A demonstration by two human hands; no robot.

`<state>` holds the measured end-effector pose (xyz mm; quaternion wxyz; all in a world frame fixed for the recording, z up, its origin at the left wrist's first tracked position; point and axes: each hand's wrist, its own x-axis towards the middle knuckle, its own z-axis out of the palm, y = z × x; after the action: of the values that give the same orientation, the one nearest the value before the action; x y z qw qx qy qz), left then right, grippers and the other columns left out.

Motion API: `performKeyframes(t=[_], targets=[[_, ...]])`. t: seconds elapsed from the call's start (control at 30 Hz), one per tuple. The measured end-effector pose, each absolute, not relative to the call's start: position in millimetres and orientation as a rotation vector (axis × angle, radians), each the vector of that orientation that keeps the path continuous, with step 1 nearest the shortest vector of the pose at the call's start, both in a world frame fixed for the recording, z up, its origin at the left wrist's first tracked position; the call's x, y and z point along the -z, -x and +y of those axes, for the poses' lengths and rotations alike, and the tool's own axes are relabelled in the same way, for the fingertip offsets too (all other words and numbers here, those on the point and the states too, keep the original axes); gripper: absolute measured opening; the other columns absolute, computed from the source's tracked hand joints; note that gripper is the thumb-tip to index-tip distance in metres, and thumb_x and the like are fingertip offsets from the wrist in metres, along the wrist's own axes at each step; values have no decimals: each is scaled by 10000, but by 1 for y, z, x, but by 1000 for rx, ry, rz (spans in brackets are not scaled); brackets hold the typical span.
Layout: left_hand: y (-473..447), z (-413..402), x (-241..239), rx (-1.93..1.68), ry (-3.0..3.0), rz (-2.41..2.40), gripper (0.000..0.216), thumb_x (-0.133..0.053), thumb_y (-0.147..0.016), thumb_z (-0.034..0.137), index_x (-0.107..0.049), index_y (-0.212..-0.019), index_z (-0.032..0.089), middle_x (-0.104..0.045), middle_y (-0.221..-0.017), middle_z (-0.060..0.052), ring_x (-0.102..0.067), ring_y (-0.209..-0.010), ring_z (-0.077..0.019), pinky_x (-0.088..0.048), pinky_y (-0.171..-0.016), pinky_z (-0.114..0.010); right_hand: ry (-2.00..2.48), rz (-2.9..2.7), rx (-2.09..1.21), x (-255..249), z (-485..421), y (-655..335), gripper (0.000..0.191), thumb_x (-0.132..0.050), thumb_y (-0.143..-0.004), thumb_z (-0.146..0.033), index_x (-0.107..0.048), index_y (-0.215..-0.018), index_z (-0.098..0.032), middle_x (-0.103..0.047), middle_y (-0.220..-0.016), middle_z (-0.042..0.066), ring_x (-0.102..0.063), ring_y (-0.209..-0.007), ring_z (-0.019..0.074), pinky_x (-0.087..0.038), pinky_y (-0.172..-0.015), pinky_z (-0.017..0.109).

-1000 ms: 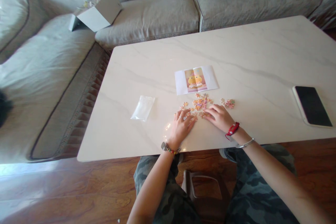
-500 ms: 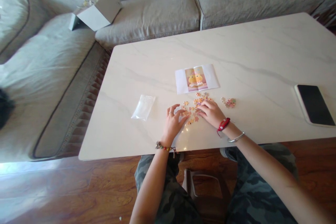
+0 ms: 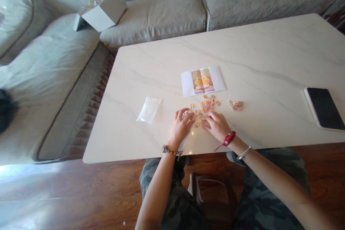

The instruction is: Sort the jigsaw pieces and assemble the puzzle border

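My left hand (image 3: pixel 180 125) rests at the left side of a loose pile of small jigsaw pieces (image 3: pixel 207 105) on the table. Its fingers and thumb are curled around a few pale pieces (image 3: pixel 185 114). On the near right side of the pile is my right hand (image 3: pixel 217 126), its fingers bent and drawn together at a jigsaw piece, which they mostly hide. Orange, yellow and pink pieces lie between and beyond both hands. Behind the pile lies a creased paper sheet (image 3: pixel 217 79) with a printed picture of yellow figures (image 3: pixel 202 81).
A smaller heap of pieces (image 3: pixel 236 105) lies right of the pile. To the left is a clear plastic bag (image 3: pixel 149 110). A phone (image 3: pixel 326 107) lies near the right end of the marble-patterned table (image 3: pixel 258 57). A grey sofa (image 3: pixel 164 14) carries a white box (image 3: pixel 105 10).
My right hand has drawn back toward the near edge, uncovering more of the pile. My left fingers and thumb have come closer together around pieces. The view has shifted slightly.
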<state>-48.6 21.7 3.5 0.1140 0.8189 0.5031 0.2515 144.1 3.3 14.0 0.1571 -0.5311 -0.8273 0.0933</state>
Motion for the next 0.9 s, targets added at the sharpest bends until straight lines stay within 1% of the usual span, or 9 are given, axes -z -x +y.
performKeyframes(t=[0.07,0.17,0.33,0.47,0.57,0.7,0.9], targets=[[50,23,-2,-756,-2402,1511,240,-521,-817,276,-561,-1052,254,-469,-1131,-66,-402,-1036,-219,-415,-883,-402,1555,-2330,-215,-11,2,-138,90,-569,-768,-248,-608,-787,-169,-567,-841,76,-508,-852,203,-341,-697,333],[54,25,0,-793,-2378,1587,226,-506,-827,272,-569,-1042,247,-467,-1126,-67,-411,-1024,-214,-409,-890,-402,1560,-2318,-178,-10,4,-134,97,-526,-790,-213,-602,-755,-165,-574,-800,73,-512,-820,194,-326,-690,331],[60,27,2,-820,-2329,1662,203,-486,-838,267,-584,-1013,237,-475,-1110,-66,-411,-1022,-213,-410,-889,-389,1545,-2355,-144,-13,6,-137,108,-507,-797,-187,-594,-737,-163,-583,-784,77,-514,-802,192,-310,-652,324],[62,28,1,-830,-2308,1701,192,-483,-838,269,-593,-991,231,-486,-1096,-70,-418,-1017,-219,-412,-878,-398,1570,-2362,-141,-14,4,-140,78,-535,-783,-210,-589,-762,-158,-583,-829,85,-516,-802,196,-310,-663,334],[60,28,1,-837,-2305,1696,192,-470,-844,260,-592,-990,229,-488,-1088,-69,-433,-1011,-216,-402,-891,-407,1587,-2372,-163,-15,3,-138,69,-572,-755,-225,-584,-763,-158,-574,-835,92,-508,-842,217,-310,-678,343],[58,27,1,-831,-2314,1667,191,-461,-849,244,-590,-988,228,-487,-1090,-69,-434,-1019,-208,-391,-907,-406,1610,-2380,-176,-15,2,-134,44,-547,-761,-187,-576,-749,-156,-566,-821,94,-507,-840,219,-308,-677,342],[46,21,0,-811,-2354,1540,190,-498,-829,260,-589,-994,232,-482,-1115,-67,-424,-1017,-207,-406,-896,-396,1675,-2295,-174,-23,12,-158,94,-512,-783,-227,-574,-759,-161,-559,-802,80,-508,-771,198,-306,-685,333]])
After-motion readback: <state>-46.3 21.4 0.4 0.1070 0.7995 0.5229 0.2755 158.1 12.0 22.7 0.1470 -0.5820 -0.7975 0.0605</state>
